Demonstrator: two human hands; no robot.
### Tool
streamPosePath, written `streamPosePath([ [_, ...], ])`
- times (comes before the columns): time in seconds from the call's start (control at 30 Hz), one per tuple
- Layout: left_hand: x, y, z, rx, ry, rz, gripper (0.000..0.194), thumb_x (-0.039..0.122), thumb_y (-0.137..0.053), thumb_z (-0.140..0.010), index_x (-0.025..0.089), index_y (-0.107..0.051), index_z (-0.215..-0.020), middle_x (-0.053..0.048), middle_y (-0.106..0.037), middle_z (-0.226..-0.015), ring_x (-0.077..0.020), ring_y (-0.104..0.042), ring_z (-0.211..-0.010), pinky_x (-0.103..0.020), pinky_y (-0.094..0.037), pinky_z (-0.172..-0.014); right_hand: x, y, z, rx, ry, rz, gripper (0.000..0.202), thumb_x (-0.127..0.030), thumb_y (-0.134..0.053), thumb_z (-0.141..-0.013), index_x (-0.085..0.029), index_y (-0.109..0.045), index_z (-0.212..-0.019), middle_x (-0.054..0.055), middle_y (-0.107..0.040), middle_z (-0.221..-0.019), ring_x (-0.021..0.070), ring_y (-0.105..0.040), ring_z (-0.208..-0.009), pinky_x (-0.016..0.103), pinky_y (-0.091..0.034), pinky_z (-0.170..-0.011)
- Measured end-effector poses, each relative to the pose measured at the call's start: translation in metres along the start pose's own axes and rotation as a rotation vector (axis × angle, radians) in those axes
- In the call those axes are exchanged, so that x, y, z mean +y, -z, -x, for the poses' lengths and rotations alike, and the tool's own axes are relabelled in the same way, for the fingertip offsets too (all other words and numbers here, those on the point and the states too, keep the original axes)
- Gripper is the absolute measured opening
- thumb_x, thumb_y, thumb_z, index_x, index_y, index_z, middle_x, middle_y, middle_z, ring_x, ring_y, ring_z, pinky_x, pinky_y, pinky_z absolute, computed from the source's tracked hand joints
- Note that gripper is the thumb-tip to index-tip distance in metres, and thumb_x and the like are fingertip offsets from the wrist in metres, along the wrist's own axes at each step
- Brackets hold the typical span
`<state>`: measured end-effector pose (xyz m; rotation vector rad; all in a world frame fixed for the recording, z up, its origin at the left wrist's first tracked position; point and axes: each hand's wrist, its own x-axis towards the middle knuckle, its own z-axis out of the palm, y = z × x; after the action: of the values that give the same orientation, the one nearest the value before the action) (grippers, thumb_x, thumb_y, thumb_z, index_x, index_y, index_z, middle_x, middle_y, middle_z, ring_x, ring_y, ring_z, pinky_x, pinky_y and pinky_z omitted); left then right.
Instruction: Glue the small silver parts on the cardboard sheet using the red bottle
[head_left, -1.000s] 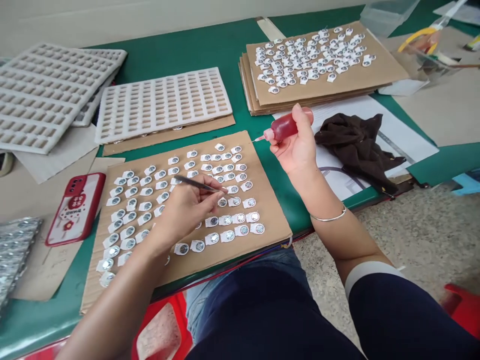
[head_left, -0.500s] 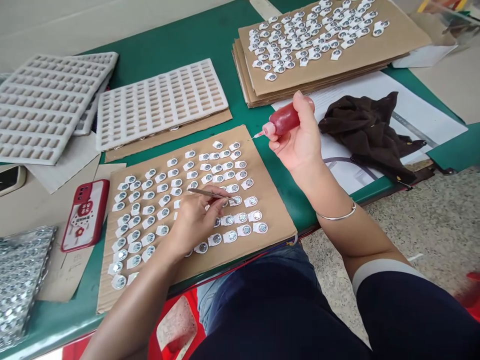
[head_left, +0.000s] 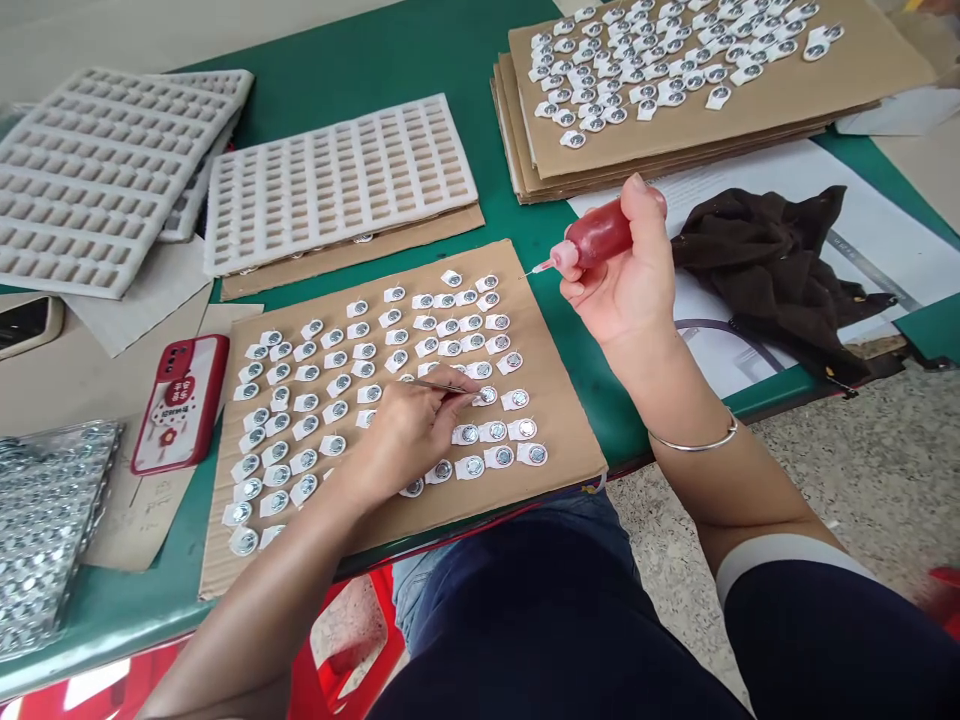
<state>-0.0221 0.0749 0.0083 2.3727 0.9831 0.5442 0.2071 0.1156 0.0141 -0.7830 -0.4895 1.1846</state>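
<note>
My left hand is closed on a pair of slim metal tweezers. Their tips touch, or come very close to, a small round silver piece with a white paper tab. Rows of similar pieces lie on a flat cardboard sheet, and my hand and forearm hide some of them. In my right hand is a red squeeze bottle with a thin needle tip. It is raised above the sheet's far right corner, and the needle points left, apart from the pieces.
A stack of cardboard sheets bearing more tabbed pieces stands at the back right. Dark brown cloth lies over paper. White slotted foam trays sit at the back left. A red-cased phone and a plastic bag of silver pieces are on the left.
The view has shifted slightly, so most things appear a little further right and higher. Both hands keep their holds, with the tweezers still at the same piece and the bottle still raised.
</note>
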Motion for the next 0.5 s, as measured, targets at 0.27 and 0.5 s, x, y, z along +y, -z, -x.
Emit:
streamPosePath([
  [0.27, 0.000, -0.004, 0.000, 0.009, 0.001, -0.037, 0.020, 0.010, -0.047, -0.082, 0.012, -0.064, -0.073, -0.004, -0.067, -0.086, -0.0101, -0.062, -0.067, -0.021, -0.051, -0.062, 0.005, 0.002, -0.003, -0.018, -0.017, -0.025, 0.034, -0.053, -0.057, -0.070, -0.026, -0.038, -0.070, -0.005, -0.047, -0.056, 0.0121, -0.054, -0.050, 0.018, -0.021, -0.034],
  [0.5, 0.008, 0.013, 0.005, 0.151, 0.165, 0.143, 0.016, 0.022, -0.054, -0.082, 0.016, -0.064, -0.094, -0.002, -0.067, -0.076, -0.0110, -0.063, -0.068, -0.023, -0.053, -0.065, 0.005, 0.002, -0.001, -0.053, 0.069, -0.015, 0.035, -0.057, -0.053, -0.072, -0.025, -0.041, -0.070, -0.004, -0.046, -0.059, 0.0117, -0.053, -0.052, 0.018, -0.021, -0.035],
])
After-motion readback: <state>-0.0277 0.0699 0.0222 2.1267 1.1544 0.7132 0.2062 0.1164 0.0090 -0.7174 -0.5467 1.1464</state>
